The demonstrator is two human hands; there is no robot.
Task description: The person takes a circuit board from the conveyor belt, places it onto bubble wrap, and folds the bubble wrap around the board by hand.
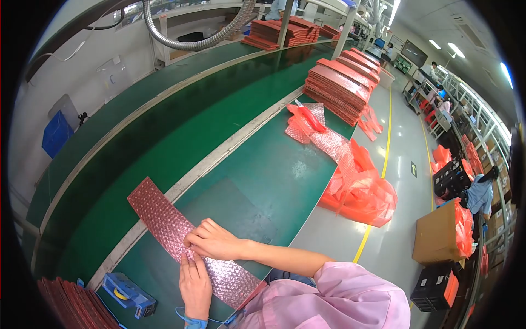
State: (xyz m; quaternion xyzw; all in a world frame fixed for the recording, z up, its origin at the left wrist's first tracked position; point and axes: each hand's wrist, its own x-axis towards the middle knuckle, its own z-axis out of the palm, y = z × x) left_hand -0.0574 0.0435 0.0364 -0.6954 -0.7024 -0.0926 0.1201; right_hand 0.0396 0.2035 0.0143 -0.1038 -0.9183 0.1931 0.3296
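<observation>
A long strip of pink bubble wrap (164,222) lies slantwise over the green worktop, its far end reaching across the pale rail. My right hand (216,241) comes in from the right with curled fingers pinching the strip near its middle. Just below it, my left hand (195,282) presses its fingers together at the strip's left edge, the fingertips almost meeting those of my right hand. What lies under the fingertips is hidden. A blue band (195,322) circles my left wrist.
A blue tape dispenser (129,295) stands at lower left beside stacked red sheets (74,307). Further along are red scraps (312,120) and a tall stack of red bubble-wrap pieces (339,88). Red plastic (361,189) hangs off the right edge. A green conveyor belt (164,126) runs alongside.
</observation>
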